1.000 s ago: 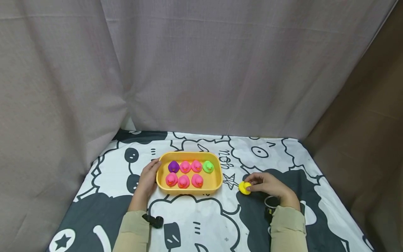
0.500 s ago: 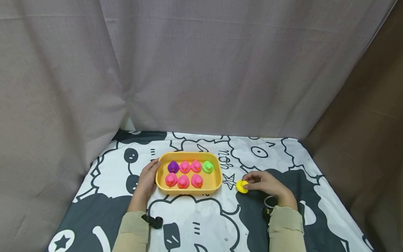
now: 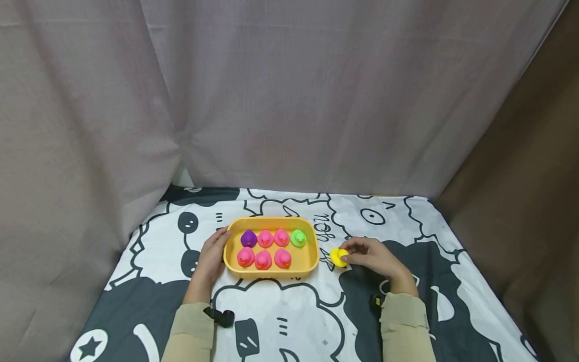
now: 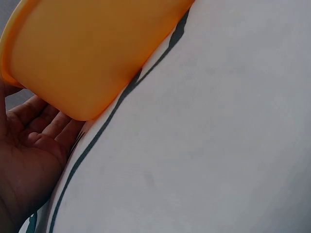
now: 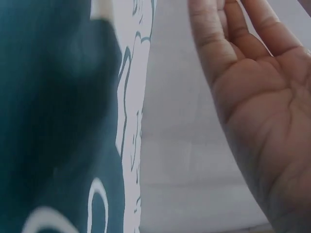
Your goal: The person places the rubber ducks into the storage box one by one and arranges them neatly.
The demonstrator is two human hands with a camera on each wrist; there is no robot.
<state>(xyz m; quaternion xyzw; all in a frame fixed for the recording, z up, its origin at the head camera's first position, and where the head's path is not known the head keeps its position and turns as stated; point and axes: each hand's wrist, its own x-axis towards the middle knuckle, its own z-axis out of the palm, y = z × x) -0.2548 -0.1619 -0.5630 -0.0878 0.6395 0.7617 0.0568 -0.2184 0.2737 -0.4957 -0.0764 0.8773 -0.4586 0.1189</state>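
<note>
A yellow-orange tray [image 3: 304, 260] lies on the patterned cloth in the head view. My left hand [image 3: 211, 257] grips its left end, with the thumb up at the rim and the fingers against the outer wall in the left wrist view. Inside the tray are a purple rubber duck [image 3: 249, 239], several pink ducks [image 3: 263, 260] and a green duck [image 3: 298, 238], set in two rows. To the right of the tray my right hand [image 3: 379, 257] pinches a yellow rubber duck [image 3: 338, 257] between thumb and fingers. The right wrist view shows the palm, the duck out of frame.
The cloth [image 3: 289, 311] with black and white cartoon prints covers the table. Grey curtains [image 3: 298, 100] hang behind and to the left, and a brown one [image 3: 520, 201] at the right. In the tray, bare floor shows right of the front row.
My right hand has moved left and a little away from me with the yellow duck, nearer the tray. The left hand and the tray have stayed in place.
</note>
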